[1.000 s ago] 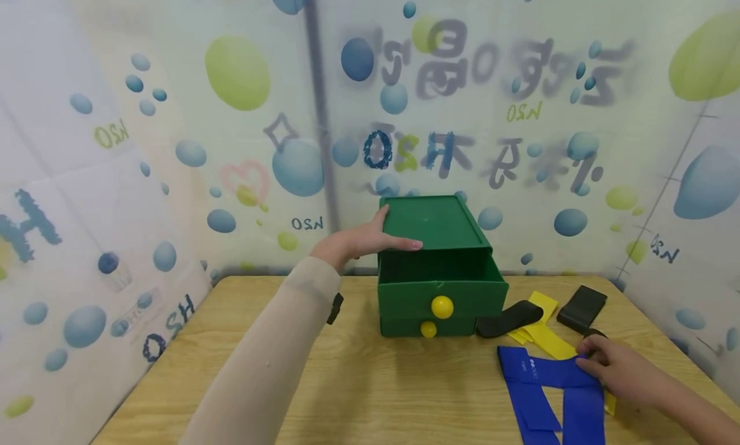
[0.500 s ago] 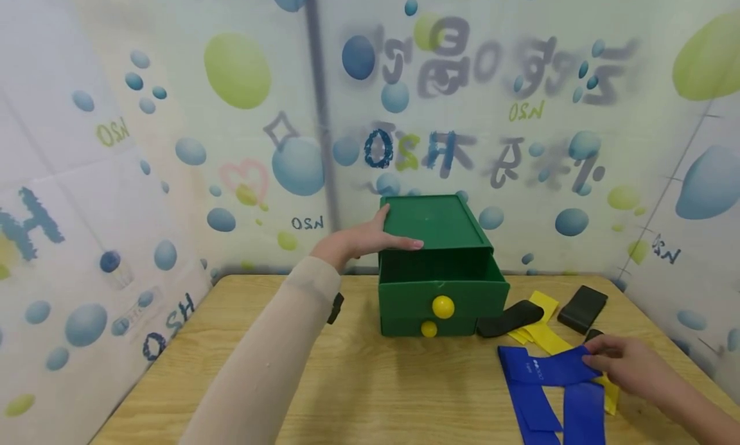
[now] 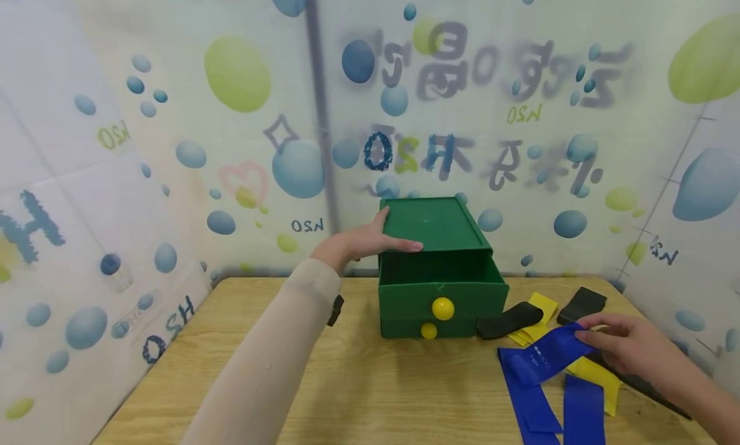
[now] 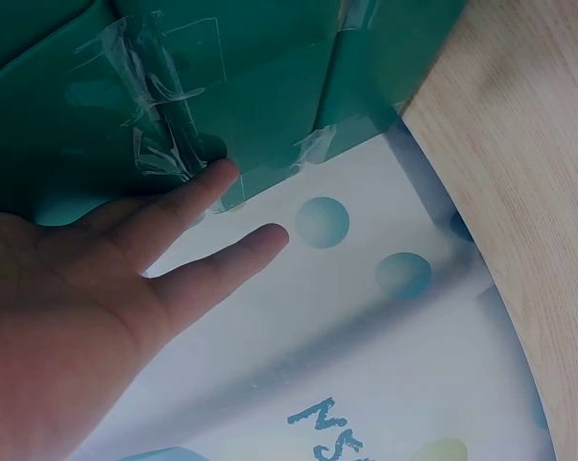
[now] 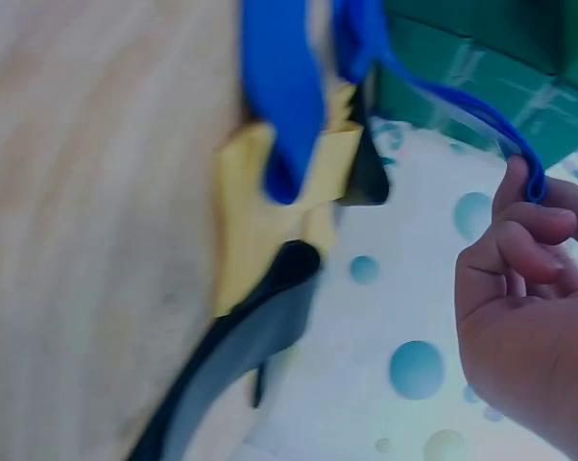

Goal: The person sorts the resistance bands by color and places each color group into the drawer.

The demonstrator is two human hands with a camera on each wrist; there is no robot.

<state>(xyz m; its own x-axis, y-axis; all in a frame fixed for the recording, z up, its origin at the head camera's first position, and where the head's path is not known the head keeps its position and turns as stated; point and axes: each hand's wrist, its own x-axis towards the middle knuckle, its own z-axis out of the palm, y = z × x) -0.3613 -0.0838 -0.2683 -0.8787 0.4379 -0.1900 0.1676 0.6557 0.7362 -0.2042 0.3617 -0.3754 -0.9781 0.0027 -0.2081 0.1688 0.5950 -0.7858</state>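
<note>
My left hand point(image 3: 367, 238) rests on the left side and top edge of a green two-drawer box point(image 3: 430, 223). Its fingers point(image 4: 207, 187) lie straight along the taped side in the left wrist view. The upper drawer point(image 3: 442, 297) is pulled out, and what shows of its inside is bare. At the right, my right hand point(image 3: 642, 352) pinches one end of a blue resistance band point(image 3: 549, 356) between thumb and fingertips. That end is lifted off the table, while the rest lies in loops. The right wrist view shows the blue band point(image 5: 471, 101) trailing from the fingertips.
A yellow band point(image 3: 601, 382) lies under the blue one. Black bands lie around it: one by the box point(image 3: 511, 320), one folded behind point(image 3: 581, 302), one below my right hand point(image 3: 653, 387). A printed curtain point(image 3: 277, 111) hangs behind the wooden table point(image 3: 347, 381).
My right hand has raised the pinched end of the blue band up from the table, uncovering more of the yellow and black bands. My left hand and the box have stayed put.
</note>
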